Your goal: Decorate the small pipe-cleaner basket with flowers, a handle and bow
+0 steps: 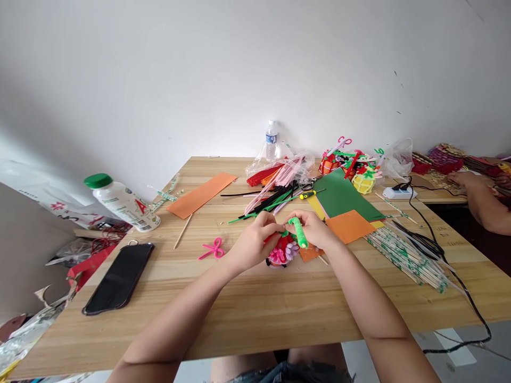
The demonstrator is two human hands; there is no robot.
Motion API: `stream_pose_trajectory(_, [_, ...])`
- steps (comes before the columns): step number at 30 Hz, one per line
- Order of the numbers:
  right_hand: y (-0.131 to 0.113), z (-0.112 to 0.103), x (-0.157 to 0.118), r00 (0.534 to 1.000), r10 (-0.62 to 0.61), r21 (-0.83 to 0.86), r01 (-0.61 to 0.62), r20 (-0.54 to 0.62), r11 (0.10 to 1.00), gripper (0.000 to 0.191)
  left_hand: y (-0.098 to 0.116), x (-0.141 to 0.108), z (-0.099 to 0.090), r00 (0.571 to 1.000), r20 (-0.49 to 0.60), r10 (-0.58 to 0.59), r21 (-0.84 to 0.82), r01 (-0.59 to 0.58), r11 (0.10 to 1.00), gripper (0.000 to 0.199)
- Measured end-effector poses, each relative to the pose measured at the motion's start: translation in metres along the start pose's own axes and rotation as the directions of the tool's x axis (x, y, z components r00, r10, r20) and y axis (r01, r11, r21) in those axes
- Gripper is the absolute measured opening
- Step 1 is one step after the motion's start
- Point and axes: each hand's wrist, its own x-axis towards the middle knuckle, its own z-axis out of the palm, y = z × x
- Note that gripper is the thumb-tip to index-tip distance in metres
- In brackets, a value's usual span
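My left hand (255,240) is closed at the top of a small pipe-cleaner flower basket (283,256) with pink, red and lilac blooms. Its fingers cover part of the flowers. Close beside it, my right hand (310,227) pinches a bright green fuzzy pipe cleaner (298,233), whose thick coiled end points down towards me. The fingertips of both hands nearly meet above the blooms, and what exactly lies between them is partly hidden. To the left, a pink pipe-cleaner bow (214,248) lies flat on the wooden table (255,314).
Pipe cleaners (275,191), scissors (308,186) and a yellow screwdriver (311,194) lie behind my hands. Green card (347,197), wrapped sticks (411,258) and a power strip (399,192) are rightward. A phone (118,277) and white bottle (123,202) stand left. Another person's hand (467,181) works far right.
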Motion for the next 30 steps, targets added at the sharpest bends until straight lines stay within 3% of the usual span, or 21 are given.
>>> stream_pose_trajectory(21, [0.001, 0.008, -0.001, 1.000, 0.000, 0.033, 0.000, -0.015, 0.999, 0.033, -0.002, -0.004, 0.002, 0.997, -0.021, 0.069, 0.115, -0.066, 0.991, 0.018])
stream_pose_trajectory(30, [0.008, 0.009, 0.005, 1.000, -0.024, 0.073, 0.025, -0.007, 0.997, 0.035, -0.005, -0.001, 0.000, 0.951, -0.035, 0.307, 0.150, -0.299, 0.942, 0.021])
